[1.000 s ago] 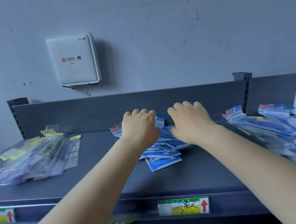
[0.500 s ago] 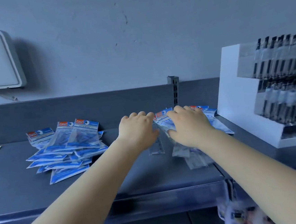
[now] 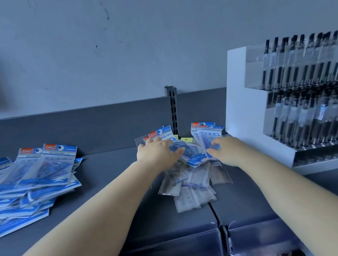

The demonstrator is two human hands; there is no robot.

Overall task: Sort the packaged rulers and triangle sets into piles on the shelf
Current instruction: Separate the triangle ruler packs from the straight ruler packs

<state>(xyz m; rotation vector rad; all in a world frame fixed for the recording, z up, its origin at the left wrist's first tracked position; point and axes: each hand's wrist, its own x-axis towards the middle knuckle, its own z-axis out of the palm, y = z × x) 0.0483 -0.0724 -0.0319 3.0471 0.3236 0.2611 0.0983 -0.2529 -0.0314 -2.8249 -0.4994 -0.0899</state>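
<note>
A mixed heap of packets (image 3: 191, 156) lies on the grey shelf (image 3: 112, 195) near its upright post. Blue-and-white triangle set packs sit on top of it, and clear ruler packs (image 3: 188, 196) spill toward the front. My left hand (image 3: 156, 155) rests palm down on the heap's left side, thumb pinching a blue pack. My right hand (image 3: 226, 151) grips the lower edge of an upright blue triangle set pack (image 3: 208, 138) on the heap's right. A sorted pile of blue triangle set packs (image 3: 29, 182) lies at the left.
A white display rack (image 3: 242, 108) holding rows of black pens stands right of the heap, close to my right hand. The grey back panel (image 3: 81, 128) and slotted post (image 3: 172, 107) rise behind. The shelf's front lip (image 3: 165, 250) is below my arms.
My view has swung right: the yellow-labelled pile and wall box have left the frame. Both hands moved from the blue pile to the mixed heap and closed on packs there.
</note>
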